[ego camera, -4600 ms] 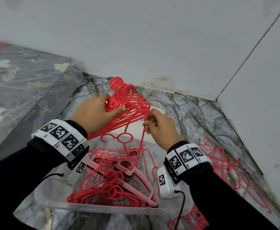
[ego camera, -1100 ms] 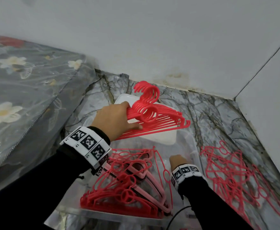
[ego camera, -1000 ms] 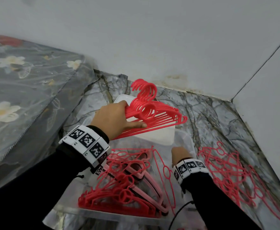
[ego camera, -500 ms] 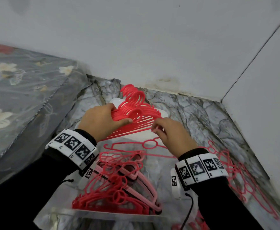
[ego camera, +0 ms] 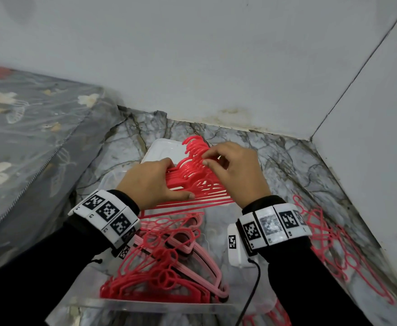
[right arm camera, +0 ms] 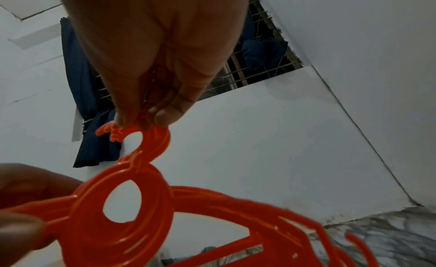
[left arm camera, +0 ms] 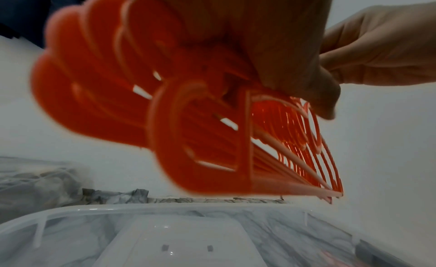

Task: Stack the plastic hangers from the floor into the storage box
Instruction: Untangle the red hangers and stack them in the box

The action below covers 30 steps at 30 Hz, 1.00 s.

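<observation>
Left hand: the left hand (ego camera: 151, 182) grips a bundle of red hangers (ego camera: 194, 182) by one shoulder, thumb laid along the lower bars and fingers curled behind the stack.
Right hand: the right hand (ego camera: 236, 171) pinches the bunched hooks at the top of the same bundle between thumb and fingertips (right arm camera: 165, 116); the wrist view shows the hooks pressed together under that pinch.
Bundle: the hangers lie face to face in one tight stack, hooks pointing toward the far wall, held in the air above the far end of the storage box (ego camera: 160, 308).
Storage box: clear plastic, standing on the marble-patterned floor (ego camera: 287, 161); its near wall runs across the bottom of the head view.
Inside the box: a heap of red and pale pink hangers (ego camera: 167, 267) fills the left half, reaching the near wall.
Lid: a white lid (ego camera: 162, 149) lies on the floor just beyond the box's far end, partly hidden by the held bundle.
Floor pile: more red hangers (ego camera: 341, 252) lie scattered on the floor to the right of the box, near the right wall.
Left edge: a grey covering with pale flowers (ego camera: 28, 137) borders the floor.
Wrists: both carry white bands with black square markers over black sleeves.
</observation>
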Available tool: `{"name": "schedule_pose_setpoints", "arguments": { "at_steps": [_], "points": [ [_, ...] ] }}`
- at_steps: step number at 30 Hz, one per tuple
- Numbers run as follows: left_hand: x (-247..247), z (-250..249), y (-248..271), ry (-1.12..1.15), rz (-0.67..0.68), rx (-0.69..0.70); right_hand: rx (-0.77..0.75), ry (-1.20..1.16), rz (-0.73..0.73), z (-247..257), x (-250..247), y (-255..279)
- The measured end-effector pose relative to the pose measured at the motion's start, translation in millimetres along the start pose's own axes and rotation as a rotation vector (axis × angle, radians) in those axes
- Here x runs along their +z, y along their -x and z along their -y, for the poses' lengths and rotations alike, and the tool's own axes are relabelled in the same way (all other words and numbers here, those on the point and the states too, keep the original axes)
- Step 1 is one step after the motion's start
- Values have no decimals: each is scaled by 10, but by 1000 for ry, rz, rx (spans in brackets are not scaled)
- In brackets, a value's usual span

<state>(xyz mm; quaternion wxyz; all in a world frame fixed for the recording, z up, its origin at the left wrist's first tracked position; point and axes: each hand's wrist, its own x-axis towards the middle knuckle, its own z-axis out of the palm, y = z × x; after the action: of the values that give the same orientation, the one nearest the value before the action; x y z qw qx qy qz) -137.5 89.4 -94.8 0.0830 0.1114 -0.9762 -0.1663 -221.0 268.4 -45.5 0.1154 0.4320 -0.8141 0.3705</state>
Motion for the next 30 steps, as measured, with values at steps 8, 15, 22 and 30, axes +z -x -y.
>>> {"name": "schedule_pose_setpoints", "arguments": {
  "at_steps": [8,15,22,30],
  "points": [
    [52,-30,32,-2,34,-1,23,-27,-106,16,18,15],
    [-49,42,19,-54,-8,-34,162,-3,-88,-143,-22,-4],
    [-281,168,-51,42,-132,-70,451,339,516,-615,444,146],
    [-225,187,-102,76,-164,-64,284,422,966,-702,1508,534]
  ]
}}
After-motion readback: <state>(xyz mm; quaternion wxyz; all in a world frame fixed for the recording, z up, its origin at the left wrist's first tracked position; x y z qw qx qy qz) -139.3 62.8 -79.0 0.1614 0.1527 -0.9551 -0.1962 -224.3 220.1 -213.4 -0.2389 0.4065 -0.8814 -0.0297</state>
